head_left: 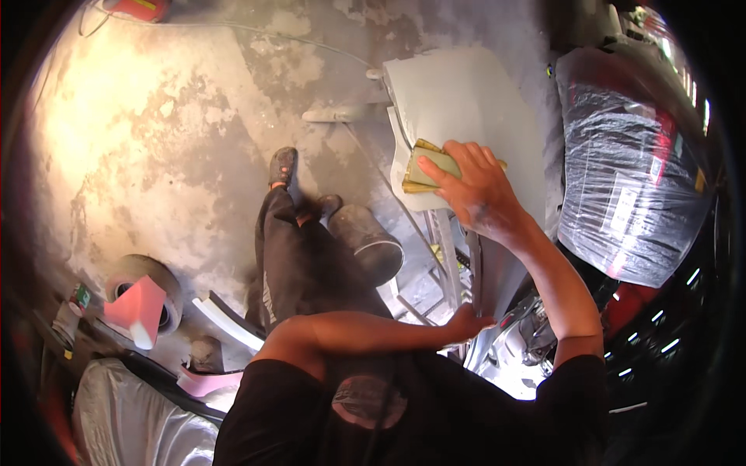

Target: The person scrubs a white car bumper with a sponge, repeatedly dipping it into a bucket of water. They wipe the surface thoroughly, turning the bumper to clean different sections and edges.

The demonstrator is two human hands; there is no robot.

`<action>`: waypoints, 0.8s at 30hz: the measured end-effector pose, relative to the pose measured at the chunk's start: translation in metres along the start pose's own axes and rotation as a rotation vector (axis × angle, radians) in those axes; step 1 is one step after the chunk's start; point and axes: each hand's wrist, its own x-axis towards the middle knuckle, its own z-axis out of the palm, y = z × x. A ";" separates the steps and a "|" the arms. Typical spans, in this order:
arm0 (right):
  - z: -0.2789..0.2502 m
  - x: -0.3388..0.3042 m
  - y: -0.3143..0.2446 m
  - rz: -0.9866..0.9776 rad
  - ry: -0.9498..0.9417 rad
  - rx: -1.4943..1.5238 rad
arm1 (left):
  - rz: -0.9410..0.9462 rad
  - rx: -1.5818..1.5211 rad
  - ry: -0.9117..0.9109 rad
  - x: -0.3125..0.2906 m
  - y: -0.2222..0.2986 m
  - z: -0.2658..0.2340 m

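Note:
My right hand [475, 186] is wrapped over a sanding block [443, 161] with yellow sandpaper folded around it. The block rests on a pale grey vehicle body panel [458, 85], near the panel's left edge. My left arm crosses in front of my body to the right. At its end my left hand [468, 325] lies beside the lower grey part of the panel [497, 272], its visible fingers stretched out. No object shows in it, and I cannot tell whether it touches the panel. Metal bars of a stand [447, 256] show below the panel.
A bucket [371, 248] stands between my legs and the stand. Right of the panel is a plastic-wrapped vehicle part [622, 179]. At left lie a tyre [167, 283], a pink block [138, 307] and a sheeted object [128, 412]. A cable [272, 33] crosses the floor.

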 end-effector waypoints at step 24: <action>0.006 0.120 0.196 0.239 -0.196 0.267 | 0.029 0.063 0.143 0.015 -0.038 0.013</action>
